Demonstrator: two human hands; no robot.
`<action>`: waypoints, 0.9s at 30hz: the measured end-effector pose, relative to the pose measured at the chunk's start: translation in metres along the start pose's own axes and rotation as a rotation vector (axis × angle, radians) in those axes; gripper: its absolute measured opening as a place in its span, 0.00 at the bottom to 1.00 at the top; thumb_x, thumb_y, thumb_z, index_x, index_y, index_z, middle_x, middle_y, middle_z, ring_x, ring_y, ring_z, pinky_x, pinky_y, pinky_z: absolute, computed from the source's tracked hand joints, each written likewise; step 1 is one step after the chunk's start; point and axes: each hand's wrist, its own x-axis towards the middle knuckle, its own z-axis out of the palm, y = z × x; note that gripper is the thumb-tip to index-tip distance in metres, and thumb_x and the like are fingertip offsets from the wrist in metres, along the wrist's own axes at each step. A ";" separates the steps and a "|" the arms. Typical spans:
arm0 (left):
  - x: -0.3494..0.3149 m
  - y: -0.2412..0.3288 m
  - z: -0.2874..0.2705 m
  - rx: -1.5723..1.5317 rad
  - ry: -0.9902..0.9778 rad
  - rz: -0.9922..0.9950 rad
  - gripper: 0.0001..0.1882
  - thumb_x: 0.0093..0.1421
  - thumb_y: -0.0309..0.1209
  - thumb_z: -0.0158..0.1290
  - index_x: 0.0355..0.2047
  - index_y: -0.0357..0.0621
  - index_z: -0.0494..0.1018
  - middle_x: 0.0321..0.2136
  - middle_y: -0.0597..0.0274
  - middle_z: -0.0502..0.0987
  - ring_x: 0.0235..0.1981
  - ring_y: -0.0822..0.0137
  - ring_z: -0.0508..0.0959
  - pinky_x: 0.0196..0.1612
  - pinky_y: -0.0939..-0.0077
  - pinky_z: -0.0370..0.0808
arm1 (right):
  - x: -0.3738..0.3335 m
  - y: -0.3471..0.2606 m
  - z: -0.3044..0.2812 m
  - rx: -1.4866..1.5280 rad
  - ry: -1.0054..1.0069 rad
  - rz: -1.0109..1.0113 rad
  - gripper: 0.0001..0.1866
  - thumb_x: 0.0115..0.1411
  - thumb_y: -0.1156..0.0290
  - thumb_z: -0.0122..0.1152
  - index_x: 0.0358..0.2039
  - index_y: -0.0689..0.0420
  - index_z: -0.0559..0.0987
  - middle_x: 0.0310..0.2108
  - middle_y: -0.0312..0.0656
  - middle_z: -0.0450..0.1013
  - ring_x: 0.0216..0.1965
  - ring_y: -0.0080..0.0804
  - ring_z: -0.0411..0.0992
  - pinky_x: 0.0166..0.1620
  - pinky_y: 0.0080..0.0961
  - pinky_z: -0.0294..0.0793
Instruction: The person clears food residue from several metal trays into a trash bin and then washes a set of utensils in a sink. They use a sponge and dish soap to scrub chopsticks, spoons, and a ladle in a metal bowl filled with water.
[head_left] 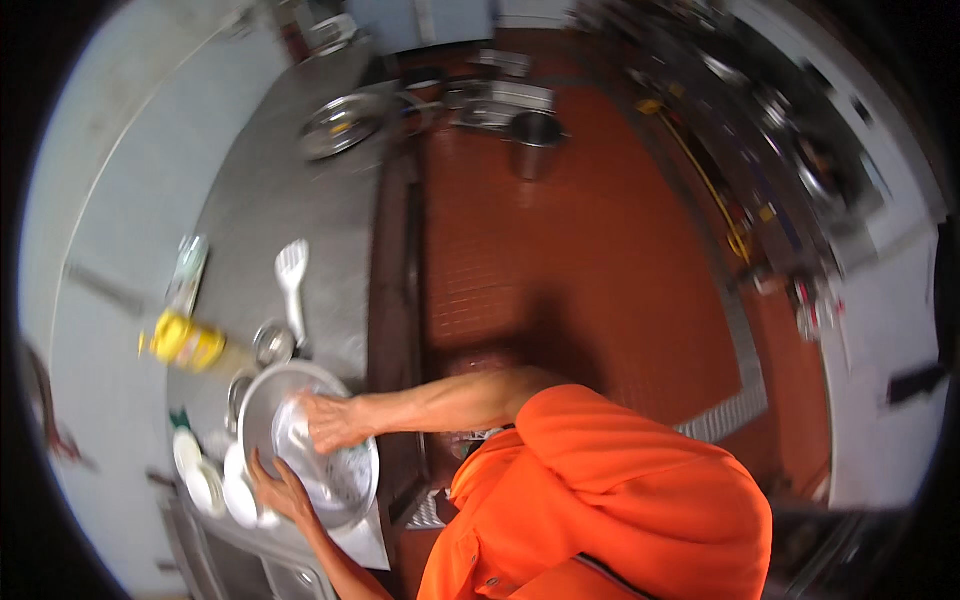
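A large metal bowl (362,490) stands tilted on the steel counter, with wet, whitish contents inside. My left hand (284,490) grips its near-left rim, thumb and fingers spread along the wall. Reaching down into the bowl, my right hand (335,423) is closed against a pale white thing (292,425); blur hides what it is. Just beyond the bowl lie a white slotted spatula (292,275) and a small metal cup (273,343). Stacked white dishes (205,488) sit to the left, close to my left hand.
A yellow bottle (187,342) lies on the steel counter (275,200) by the wall. Farther along is a round metal tray (342,126). A metal pot (535,145) and pans stand on the red floor (590,260). A sink (290,575) is at the near left.
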 end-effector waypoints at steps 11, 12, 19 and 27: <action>-0.101 0.227 0.139 -0.471 -0.400 0.231 0.12 0.53 0.26 0.48 0.34 0.30 0.73 0.29 0.49 0.77 0.29 0.58 0.76 0.36 0.68 0.72 | -0.412 -0.068 -0.091 0.999 1.082 1.135 0.05 0.47 0.77 0.54 0.17 0.64 0.71 0.12 0.42 0.69 0.13 0.27 0.69 0.17 0.25 0.67; -0.120 0.251 0.161 -0.425 -0.621 0.254 0.11 0.52 0.27 0.49 0.33 0.30 0.73 0.27 0.49 0.77 0.28 0.58 0.77 0.32 0.67 0.74 | -0.455 -0.086 -0.090 1.007 1.158 1.225 0.10 0.52 0.71 0.55 0.18 0.62 0.70 0.10 0.40 0.66 0.13 0.26 0.68 0.18 0.26 0.65; -0.205 0.355 0.401 -0.505 -2.090 -0.425 0.18 0.55 0.42 0.39 0.25 0.38 0.70 0.16 0.57 0.71 0.14 0.61 0.69 0.14 0.71 0.65 | -0.710 -0.261 -0.169 0.492 1.357 1.929 0.21 0.57 0.64 0.54 0.12 0.59 0.63 0.10 0.36 0.62 0.14 0.20 0.67 0.17 0.23 0.63; -0.397 0.759 0.500 0.050 -2.178 -0.270 0.16 0.57 0.39 0.40 0.19 0.39 0.63 0.13 0.60 0.64 0.07 0.68 0.59 0.09 0.78 0.52 | -0.969 -0.544 -0.225 -0.207 1.367 2.361 0.02 0.50 0.80 0.52 0.25 0.64 0.73 0.23 0.43 0.72 0.24 0.27 0.72 0.22 0.25 0.71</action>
